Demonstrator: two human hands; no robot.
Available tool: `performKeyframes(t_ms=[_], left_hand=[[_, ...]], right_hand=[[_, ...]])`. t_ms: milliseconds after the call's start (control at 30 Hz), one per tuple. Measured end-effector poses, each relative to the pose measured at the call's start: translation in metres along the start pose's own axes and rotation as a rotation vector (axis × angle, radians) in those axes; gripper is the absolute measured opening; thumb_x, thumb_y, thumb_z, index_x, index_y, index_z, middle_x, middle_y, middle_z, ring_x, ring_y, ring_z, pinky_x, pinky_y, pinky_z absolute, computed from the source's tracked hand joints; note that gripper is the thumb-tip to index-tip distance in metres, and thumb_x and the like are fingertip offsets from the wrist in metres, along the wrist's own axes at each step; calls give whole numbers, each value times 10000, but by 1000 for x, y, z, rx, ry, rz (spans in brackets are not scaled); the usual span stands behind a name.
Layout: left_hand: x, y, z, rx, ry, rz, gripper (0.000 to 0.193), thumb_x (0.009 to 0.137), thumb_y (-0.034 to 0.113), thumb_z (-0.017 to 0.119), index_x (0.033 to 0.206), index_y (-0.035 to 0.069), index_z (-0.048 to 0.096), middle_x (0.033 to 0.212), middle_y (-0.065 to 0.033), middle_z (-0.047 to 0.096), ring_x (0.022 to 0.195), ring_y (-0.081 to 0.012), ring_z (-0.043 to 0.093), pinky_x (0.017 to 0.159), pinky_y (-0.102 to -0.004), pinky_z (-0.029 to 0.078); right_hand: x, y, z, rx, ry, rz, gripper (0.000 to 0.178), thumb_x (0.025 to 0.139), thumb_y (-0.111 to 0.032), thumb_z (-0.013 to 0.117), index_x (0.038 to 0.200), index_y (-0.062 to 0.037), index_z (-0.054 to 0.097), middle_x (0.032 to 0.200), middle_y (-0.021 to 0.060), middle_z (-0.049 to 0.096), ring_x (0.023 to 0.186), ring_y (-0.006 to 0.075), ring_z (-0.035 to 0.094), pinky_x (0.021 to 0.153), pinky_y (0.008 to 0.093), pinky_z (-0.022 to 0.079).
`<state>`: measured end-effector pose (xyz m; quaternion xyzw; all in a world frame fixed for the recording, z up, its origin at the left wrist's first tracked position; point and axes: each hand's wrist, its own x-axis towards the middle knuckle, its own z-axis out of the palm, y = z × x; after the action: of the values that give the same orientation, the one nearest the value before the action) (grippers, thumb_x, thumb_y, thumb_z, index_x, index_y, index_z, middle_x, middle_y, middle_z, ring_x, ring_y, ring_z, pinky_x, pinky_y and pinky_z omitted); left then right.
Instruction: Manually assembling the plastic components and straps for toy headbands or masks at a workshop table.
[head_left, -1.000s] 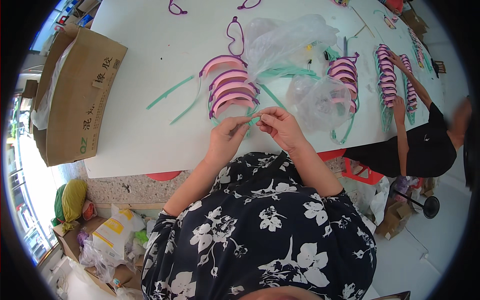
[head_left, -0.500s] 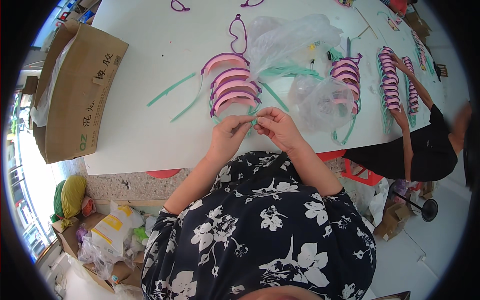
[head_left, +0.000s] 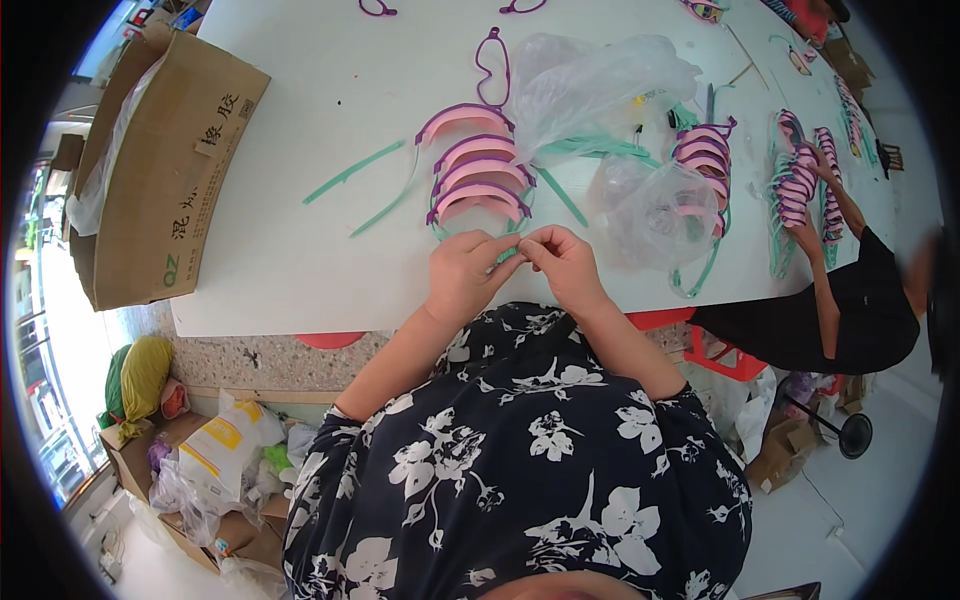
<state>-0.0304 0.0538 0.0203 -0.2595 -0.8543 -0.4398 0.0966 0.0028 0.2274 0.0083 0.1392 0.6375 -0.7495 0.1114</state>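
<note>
L hand (head_left: 462, 270) and R hand (head_left: 567, 265) meet fingertip to fingertip over the near side of a white tabletop (head_left: 280, 270), thumb and index of each pinching a narrow teal strap (head_left: 508, 254) just in front of a row of pink-and-purple curved pcs. (head_left: 483, 170). Exact contact on the R is partly hidden, as is whether the strap joins the nearest pc. Strap is prob. v. light, soft and bendy, not fragile, apt to twist; best held close to its end, flat btwn. thumb and index. Curved pcs. look light, w/ thin purple rims that'd prob. flex a bit; ends seem the better hold vs. the pink band.

Around them, L to R: a big cardboard box (head_left: 190, 160) at the tabletop's L edge, well apart from the hands; two loose teal strips (head_left: 353, 171) btwn. box and row; a purple glasses frame (head_left: 507, 72) beyond the row. Immed. R, a crumpled clear bag (head_left: 600, 80) lies by a teal bundle (head_left: 590, 148); a 2nd clear bag (head_left: 650, 205), nearer, partly covers another pink-and-purple row (head_left: 703, 160) and would obstruct a reach that way. Far R, a co-worker in black (head_left: 840, 315), near hand (head_left: 803, 230) at a longer row (head_left: 795, 190).
</note>
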Motion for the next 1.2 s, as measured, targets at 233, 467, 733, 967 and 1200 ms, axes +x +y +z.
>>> performKeyframes(t_ms=[233, 467, 733, 967, 1200], left_hand=[[-3, 5, 9, -99, 132, -36, 249, 666, 33, 753, 908, 71, 706, 668, -62, 584, 573, -204, 563, 519, -311, 452], [-7, 8, 11, -144, 131, -119, 225, 695, 94, 768, 907, 63, 700, 687, -78, 602, 593, -233, 586, 538, -327, 470], [-13, 0, 10, -612, -38, -596, 232, 843, 89, 717, 1062, 17, 690, 771, 24, 597, 707, -58, 515, 612, -214, 420], [-10, -12, 6, -626, -19, -532, 278, 873, 82, 680, 1145, 32, 653, 852, 0, 624, 751, -70, 550, 623, -234, 455], [-7, -19, 2, 24, -49, -185, 147, 928, 126, 572, 1024, 24, 614, 839, -141, 642, 760, -299, 638, 653, -397, 507]], right_hand=[[-4, 3, 7, 353, 59, 75, 137, 900, -123, 663, 938, -1, 614, 775, 22, 604, 696, 88, 533, 657, 223, 427], [-5, 0, 3, 406, 13, 90, 133, 904, -120, 656, 938, -1, 607, 784, 28, 600, 697, 99, 534, 659, 235, 427], [3, -3, -2, 270, -89, -28, 177, 862, -99, 679, 1002, -23, 604, 807, 26, 609, 705, 112, 558, 667, 241, 438], [8, 0, 16, -453, -236, -157, 205, 860, -168, 656, 1020, -50, 604, 838, 72, 614, 659, 196, 626, 565, 337, 471], [19, -11, 18, -851, -77, -632, 149, 862, -218, 651, 885, -73, 626, 823, 87, 593, 664, 299, 596, 570, 373, 476]])
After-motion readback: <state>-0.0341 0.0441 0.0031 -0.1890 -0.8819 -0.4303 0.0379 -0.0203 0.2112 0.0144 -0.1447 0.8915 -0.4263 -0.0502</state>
